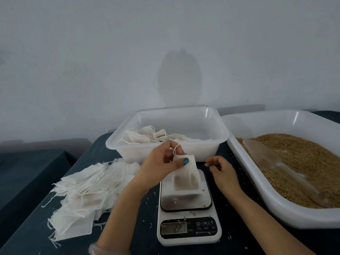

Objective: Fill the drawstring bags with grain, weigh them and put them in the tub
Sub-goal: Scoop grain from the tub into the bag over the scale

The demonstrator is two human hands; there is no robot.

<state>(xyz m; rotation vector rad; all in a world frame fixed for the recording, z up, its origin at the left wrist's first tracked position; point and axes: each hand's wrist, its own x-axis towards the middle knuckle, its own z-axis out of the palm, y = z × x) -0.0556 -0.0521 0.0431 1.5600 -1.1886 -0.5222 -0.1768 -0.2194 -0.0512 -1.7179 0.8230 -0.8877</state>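
Lower centre: scale (189,234), its platform bearing the foot of one part-filled drawstring bag (185,179), long axis near upright, leaning up-left into the left hand (161,162), which pinches its neck. The right hand (219,168) is just beside, centre-right, fingers curled, hold on any cord not discernible. Mid-left: heap of empty bags (82,190); right: grain tray (257,181) with scoop (266,155); beyond, directly behind the grip: tub (165,150), bags inside, only its near wall intervening.
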